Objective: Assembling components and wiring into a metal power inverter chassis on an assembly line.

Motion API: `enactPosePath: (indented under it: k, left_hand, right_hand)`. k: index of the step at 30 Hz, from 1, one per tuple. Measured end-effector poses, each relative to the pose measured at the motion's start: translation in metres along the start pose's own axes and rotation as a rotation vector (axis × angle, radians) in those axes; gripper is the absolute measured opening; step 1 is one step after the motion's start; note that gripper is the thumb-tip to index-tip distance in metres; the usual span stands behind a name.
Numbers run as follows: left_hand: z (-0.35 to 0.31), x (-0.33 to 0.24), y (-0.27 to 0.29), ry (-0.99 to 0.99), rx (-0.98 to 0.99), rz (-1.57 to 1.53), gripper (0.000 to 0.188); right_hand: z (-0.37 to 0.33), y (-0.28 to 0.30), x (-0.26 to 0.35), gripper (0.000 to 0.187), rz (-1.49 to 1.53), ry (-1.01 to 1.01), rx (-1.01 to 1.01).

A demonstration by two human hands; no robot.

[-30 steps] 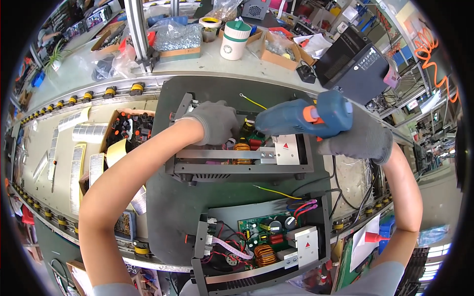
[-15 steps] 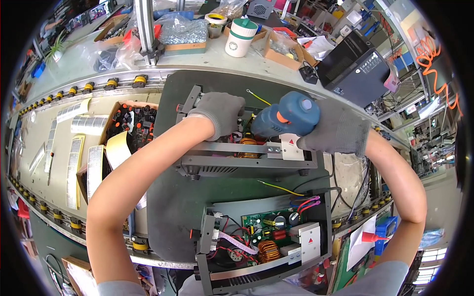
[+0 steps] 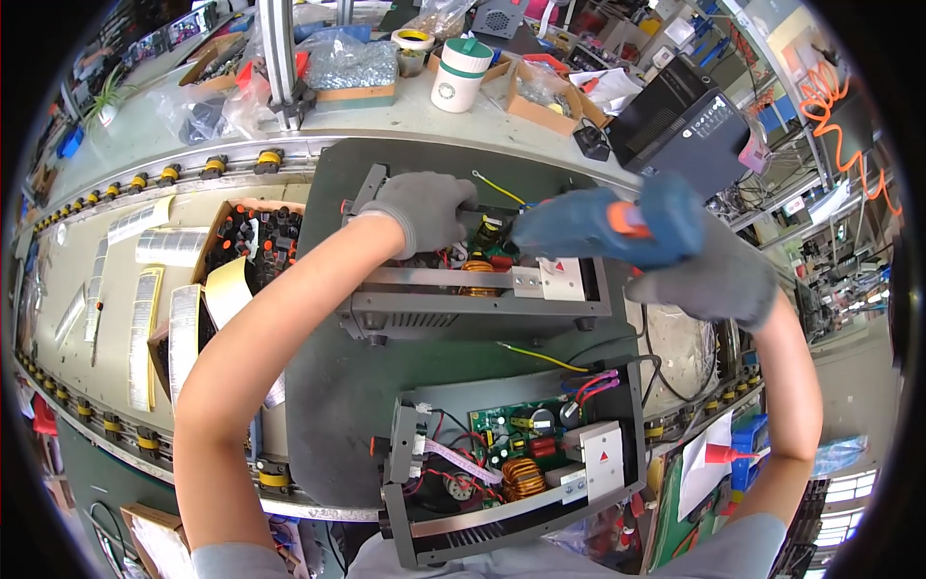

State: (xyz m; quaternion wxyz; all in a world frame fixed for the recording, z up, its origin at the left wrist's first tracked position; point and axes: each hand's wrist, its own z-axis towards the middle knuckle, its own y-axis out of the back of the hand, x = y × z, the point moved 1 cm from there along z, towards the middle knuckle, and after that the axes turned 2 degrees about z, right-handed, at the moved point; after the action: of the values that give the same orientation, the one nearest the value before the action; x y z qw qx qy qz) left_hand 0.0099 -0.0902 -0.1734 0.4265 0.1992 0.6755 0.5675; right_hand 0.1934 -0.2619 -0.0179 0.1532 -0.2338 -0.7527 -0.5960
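My gloved right hand (image 3: 721,280) grips a blue cordless drill with an orange switch (image 3: 596,224), slightly smeared by motion. The drill lies nearly level, its front end over the right part of the far open metal case (image 3: 482,311). Inside that case are a copper coil (image 3: 476,278) and circuit parts. At the case's left end, my gloved left hand (image 3: 424,210) is closed, fingers curled down into it; what they hold is hidden. Nearer to me sits a second open case (image 3: 511,534) with a green circuit board (image 3: 497,434), wires and another coil.
Both cases sit on a dark green board (image 3: 338,415) over a roller line. To the left, a carton of small black parts (image 3: 258,241) stands beside label sheets (image 3: 147,338). A lidded white cup (image 3: 459,77) and a black computer tower (image 3: 680,121) stand behind.
The drill has moved right and tipped from fairly upright to nearly level, my right hand going with it. My left hand stays at the far case. The view has shifted slightly.
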Motion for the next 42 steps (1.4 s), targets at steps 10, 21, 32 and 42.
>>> enactPosePath:
  k: [10, 21, 32, 42]
  left_hand:
    - [0.014, 0.012, 0.008, -0.077, -0.295, -0.201, 0.027]
    - [0.021, 0.001, 0.001, -0.151, -0.377, -0.336, 0.022]
    - [0.007, 0.008, 0.006, -0.096, -0.295, -0.207, 0.027]
    - [0.012, 0.016, 0.002, -0.085, -0.208, -0.189, 0.026]
  right_hand:
    - [-0.147, -0.034, -0.004, 0.041, 0.033, -0.209, 0.088]
    - [-0.157, -0.059, 0.027, 0.040, -0.365, -0.149, 0.186]
    - [-0.145, -0.075, 0.025, 0.033, -0.541, -0.067, 0.128]
    - [-0.153, -0.063, 0.001, 0.028, -0.236, -0.114, 0.016]
